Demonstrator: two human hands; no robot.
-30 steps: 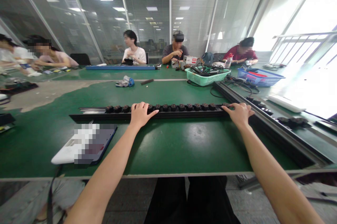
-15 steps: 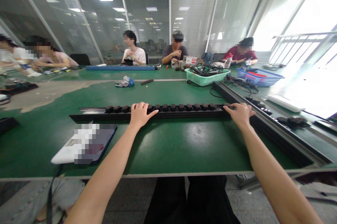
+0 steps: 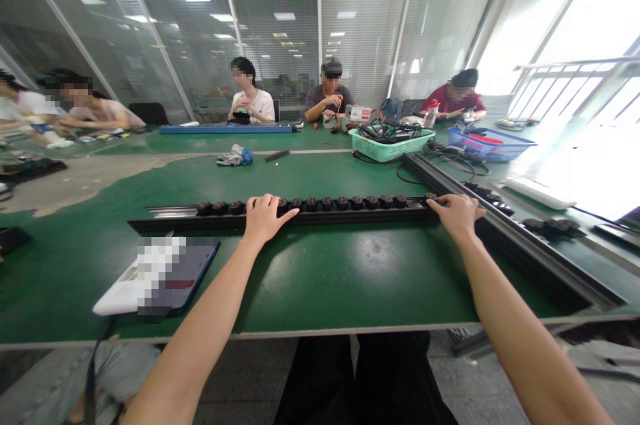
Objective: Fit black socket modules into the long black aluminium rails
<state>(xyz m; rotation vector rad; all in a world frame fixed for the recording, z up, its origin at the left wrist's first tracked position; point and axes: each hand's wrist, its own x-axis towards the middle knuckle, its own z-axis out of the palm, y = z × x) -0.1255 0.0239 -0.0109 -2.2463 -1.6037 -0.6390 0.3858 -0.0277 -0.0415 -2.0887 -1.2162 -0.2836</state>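
A long black rail (image 3: 340,217) lies across the green table in front of me, with a row of black round parts (image 3: 341,202) along its channel. My left hand (image 3: 262,217) is laid over the rail left of its middle, fingers over the far side and thumb along the near side, covering some of the round parts. At the rail's right end, my right hand (image 3: 457,214) pinches a small black round part (image 3: 431,198) between thumb and fingers. That part is mostly hidden by the fingertips, and a gap separates it from the row.
A second long rail (image 3: 505,232) runs diagonally close to my right hand. Near my left forearm lie a phone (image 3: 197,278) and a white device (image 3: 120,295). Farther back are a green basket (image 3: 390,148) of cables, a blue basket (image 3: 493,148), gloves (image 3: 235,156) and several seated people.
The view has shifted slightly. My right hand has edged a little to the right, away from the row of round parts. My left hand stays in place on the rail.
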